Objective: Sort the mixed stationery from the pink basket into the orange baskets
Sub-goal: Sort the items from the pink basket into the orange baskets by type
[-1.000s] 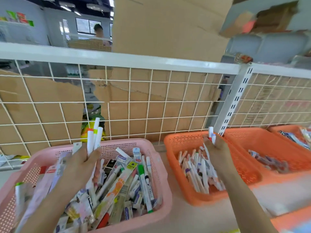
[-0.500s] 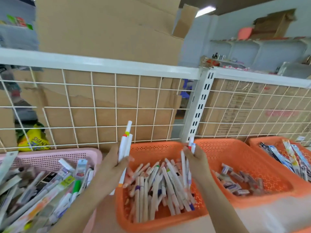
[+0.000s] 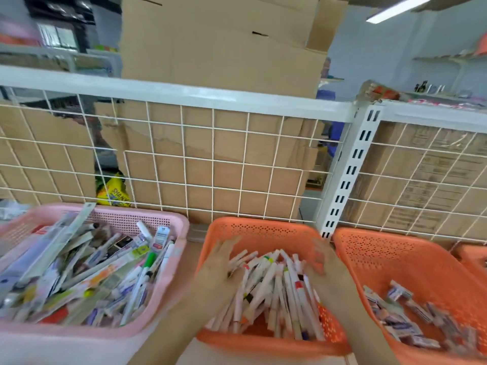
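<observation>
Head camera: both hands are down in the middle orange basket [image 3: 263,225], one on each side of its pile of white pens [image 3: 274,285]. The left hand [image 3: 218,270] is spread flat, fingers straight and fanned apart, palm down on the left edge of the pile. The right hand [image 3: 326,267] is smeared by motion. Its fingers look stretched out toward the far wall of the basket and lie against the right side of the pens. Neither hand is curled around a pen.

The pink basket [image 3: 181,233] stands just to the left, heaped with mixed stationery [image 3: 92,272], a green-capped marker [image 3: 150,259] among it. To the right, a second orange basket [image 3: 395,248] holds small packets [image 3: 411,317], and the corner of a third orange basket [image 3: 471,256] shows at the frame's edge. A white wire grid [image 3: 210,167] backs the baskets, with cardboard boxes [image 3: 224,48] behind it.
</observation>
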The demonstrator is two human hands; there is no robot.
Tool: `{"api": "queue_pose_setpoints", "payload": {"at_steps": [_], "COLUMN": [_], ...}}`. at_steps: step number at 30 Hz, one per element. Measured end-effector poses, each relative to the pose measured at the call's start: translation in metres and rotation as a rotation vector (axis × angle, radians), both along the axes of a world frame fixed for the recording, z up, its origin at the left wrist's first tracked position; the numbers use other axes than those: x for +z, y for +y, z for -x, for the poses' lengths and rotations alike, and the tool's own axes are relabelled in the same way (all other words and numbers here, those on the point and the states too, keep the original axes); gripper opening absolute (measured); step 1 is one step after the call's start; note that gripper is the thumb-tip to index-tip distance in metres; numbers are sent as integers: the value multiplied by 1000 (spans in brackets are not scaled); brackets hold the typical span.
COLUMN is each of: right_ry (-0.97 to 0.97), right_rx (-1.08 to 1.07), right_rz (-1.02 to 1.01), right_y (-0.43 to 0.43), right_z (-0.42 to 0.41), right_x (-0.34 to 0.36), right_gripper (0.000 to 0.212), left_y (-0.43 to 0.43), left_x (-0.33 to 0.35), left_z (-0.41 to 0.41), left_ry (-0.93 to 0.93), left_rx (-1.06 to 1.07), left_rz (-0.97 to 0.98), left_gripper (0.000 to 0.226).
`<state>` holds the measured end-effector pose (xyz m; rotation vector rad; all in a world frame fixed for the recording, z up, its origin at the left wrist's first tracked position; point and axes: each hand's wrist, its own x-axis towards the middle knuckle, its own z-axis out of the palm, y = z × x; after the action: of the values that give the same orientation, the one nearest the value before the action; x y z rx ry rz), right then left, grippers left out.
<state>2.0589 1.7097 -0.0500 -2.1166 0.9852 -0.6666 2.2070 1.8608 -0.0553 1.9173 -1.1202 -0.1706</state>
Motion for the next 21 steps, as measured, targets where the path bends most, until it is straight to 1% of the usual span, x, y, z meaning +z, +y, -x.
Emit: {"api": "queue_pose_setpoints", "payload": {"at_steps": [2,4,5,8,11,13,17,21], "right_ry": [-2,2,10,28,39,29,-35,-70], "right_rx": [4,16,18,46,115,194,350,374], "right_rz": [44,86,108,168,207,161,9,-36], "right_y": [3,7,10,21,34,44,74,106], "right_z": [2,2,1,-6,-18,-29,-60,-95], "right_x": [2,3,4,7,12,15,20,21], "right_gripper": [51,48,46,40,36,35,29,31], "left_y": [18,38,49,86,123,146,184,209], "left_x": [5,8,8,7,3,2,-3,-7], "left_z": [-11,-25,-32,-53,-74,-88,-115,-146], "left_ry": [-131,-292,-334,-373,-418,-387,-384,-350], "left_rx": [56,66,73,231,307,356,393,396], "left_rz": [34,10,-1,-50,-120,-149,-155,-181], "left_gripper": [47,41,39,34,30,34,30,31]}}
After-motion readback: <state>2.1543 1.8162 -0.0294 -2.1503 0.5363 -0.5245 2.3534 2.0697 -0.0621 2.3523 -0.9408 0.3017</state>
